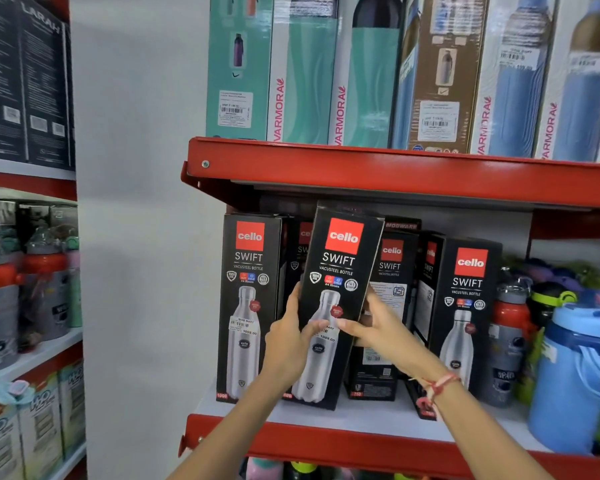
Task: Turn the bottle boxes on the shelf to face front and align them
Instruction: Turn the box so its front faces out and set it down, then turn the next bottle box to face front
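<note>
Hands, L [286, 336] & R [378, 327], grip tilted Cello box [338, 271] by its sides, front out, btwn upright boxes on red shelf [326, 441].

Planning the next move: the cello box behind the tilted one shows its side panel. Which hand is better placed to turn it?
Probably the right hand: it sits directly in front of that side-on box, while the left hand is across the held box.

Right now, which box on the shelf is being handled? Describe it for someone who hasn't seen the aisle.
Find the red shelf holding black Cello Swift boxes. Second from its left end is the held box, gripped by the left hand and right hand. Unlike its upright neighbours, it tilts, top leaning right.
</note>
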Available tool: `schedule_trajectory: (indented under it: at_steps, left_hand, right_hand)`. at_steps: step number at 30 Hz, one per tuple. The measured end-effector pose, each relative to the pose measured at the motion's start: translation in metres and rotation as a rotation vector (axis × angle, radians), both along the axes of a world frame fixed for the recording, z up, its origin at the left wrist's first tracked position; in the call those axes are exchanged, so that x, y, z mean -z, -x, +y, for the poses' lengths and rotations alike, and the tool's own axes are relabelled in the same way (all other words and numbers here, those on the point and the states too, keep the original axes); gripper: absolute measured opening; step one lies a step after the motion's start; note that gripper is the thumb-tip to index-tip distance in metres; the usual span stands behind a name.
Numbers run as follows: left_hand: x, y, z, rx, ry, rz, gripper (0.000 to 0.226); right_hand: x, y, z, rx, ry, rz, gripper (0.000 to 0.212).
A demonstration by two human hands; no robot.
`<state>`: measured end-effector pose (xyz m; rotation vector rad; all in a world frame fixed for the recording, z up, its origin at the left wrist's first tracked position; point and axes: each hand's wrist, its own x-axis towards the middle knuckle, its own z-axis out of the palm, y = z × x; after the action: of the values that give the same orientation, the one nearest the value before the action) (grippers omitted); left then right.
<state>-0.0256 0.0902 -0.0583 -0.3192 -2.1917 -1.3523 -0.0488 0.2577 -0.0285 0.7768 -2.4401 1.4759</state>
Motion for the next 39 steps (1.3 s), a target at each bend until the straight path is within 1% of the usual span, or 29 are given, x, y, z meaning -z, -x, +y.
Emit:
schedule_trajectory:
  at_steps: [4,6,10,12,14,16,17,18,19,20,22,23,24,25,27,29,31,33,35,37,39]
  left_hand:
    - [0.005,0.012,0.007,-0.084,-0.047,-0.050,0.070]
    - [0.009,0.013,0.008,-0.111,-0.062,-0.063,0.068]
    - [0.011,0.018,0.010,-0.148,-0.085,-0.067,0.063]
    - [0.013,0.022,0.010,-0.150,-0.102,-0.073,0.066]
    - [0.015,0.025,0.010,-0.166,-0.116,-0.070,0.068]
    - [0.018,0.026,0.011,-0.188,-0.123,-0.083,0.067]
    - [0.018,0.026,0.012,-0.195,-0.120,-0.089,0.067]
    - [0.019,0.026,0.012,-0.201,-0.111,-0.088,0.067]
    - [0.020,0.025,0.012,-0.205,-0.099,-0.078,0.067]
    - [0.021,0.024,0.012,-0.210,-0.082,-0.061,0.067]
    - [0.021,0.019,0.012,-0.223,-0.038,-0.001,0.066]
    - [0.021,0.017,0.012,-0.228,-0.019,0.033,0.065]
    - [0.023,0.015,0.013,-0.232,0.006,0.074,0.064]
    - [0.024,0.013,0.013,-0.238,0.037,0.125,0.063]
    - [0.028,0.010,0.016,-0.236,0.099,0.230,0.058]
    - [0.029,0.005,0.020,-0.207,0.145,0.327,0.053]
    - [0.027,0.003,0.024,-0.163,0.160,0.378,0.050]
    - [0.023,-0.001,0.031,-0.048,0.109,0.301,0.052]
    - [0.019,-0.006,0.040,0.099,0.074,0.145,0.063]
    - [0.016,-0.009,0.048,0.149,0.071,0.057,0.076]
    - [0.011,-0.013,0.055,0.204,0.003,0.007,0.080]
  right_hand:
    - [0.008,0.019,-0.009,0.029,-0.037,-0.008,0.091]
    - [0.012,0.026,-0.013,0.043,-0.050,-0.013,0.093]
    - [0.019,0.036,-0.019,0.086,-0.041,0.039,0.091]
    - [0.023,0.035,-0.020,0.135,-0.021,0.080,0.085]
    - [0.031,0.029,-0.019,0.227,0.056,0.159,0.070]
    - [0.040,0.024,-0.016,0.403,0.156,0.327,0.048]
    - [0.043,0.023,-0.014,0.523,0.181,0.428,0.041]
    - [0.046,0.023,-0.013,0.636,0.192,0.501,0.040]
    - [0.047,0.026,-0.011,0.736,0.191,0.532,0.047]
    - [0.047,0.029,-0.010,0.831,0.168,0.527,0.059]
    - [0.046,0.034,-0.009,0.967,0.070,0.453,0.090]
    - [0.045,0.034,-0.009,0.981,0.021,0.388,0.104]
    - [0.045,0.035,-0.009,0.960,-0.006,0.313,0.113]
    - [0.044,0.035,-0.010,0.923,-0.010,0.246,0.117]
    - [0.043,0.036,-0.008,0.866,0.020,0.187,0.118]
    - [0.042,0.031,-0.004,0.858,0.074,0.204,0.117]
    - [0.042,0.018,0.003,0.840,0.130,0.237,0.118]
    - [0.039,0.001,0.014,0.780,0.184,0.249,0.119]
    - [0.032,-0.015,0.027,0.711,0.232,0.243,0.118]
    - [0.021,-0.030,0.041,0.639,0.259,0.246,0.116]
    - [0.012,-0.045,0.053,0.570,0.284,0.237,0.113]
